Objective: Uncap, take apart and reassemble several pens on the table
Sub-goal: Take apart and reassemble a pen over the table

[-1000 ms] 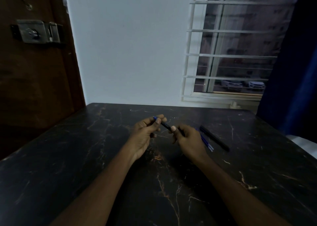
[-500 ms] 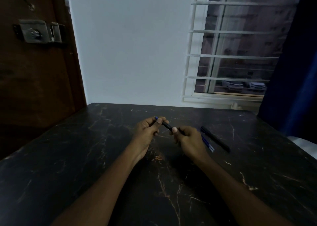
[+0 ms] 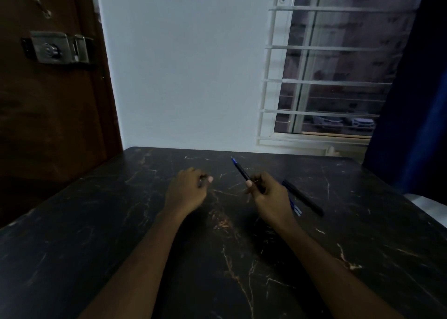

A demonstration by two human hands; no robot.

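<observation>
My right hand [image 3: 272, 197] grips a dark pen [image 3: 240, 171] by its lower half. The pen's blue end points up and to the far left. My left hand [image 3: 187, 191] is apart from it to the left, its fingers curled over a small dark piece that looks like the pen cap [image 3: 202, 177], mostly hidden. To the right of my right hand a black pen [image 3: 304, 199] lies on the dark marble table [image 3: 217, 258]. A blue pen [image 3: 296, 208] lies beside it, partly hidden by my hand.
The table's far edge meets a white wall [image 3: 183, 88]. A barred window [image 3: 326, 76] is at the back right, a dark blue curtain [image 3: 416, 100] at the right, and a brown door with a metal latch [image 3: 58, 47] at the left.
Both hands held the pen together before. Now they have pulled apart: the left hand moved left with a small dark piece, and the right hand keeps the pen, tilted more upright.
</observation>
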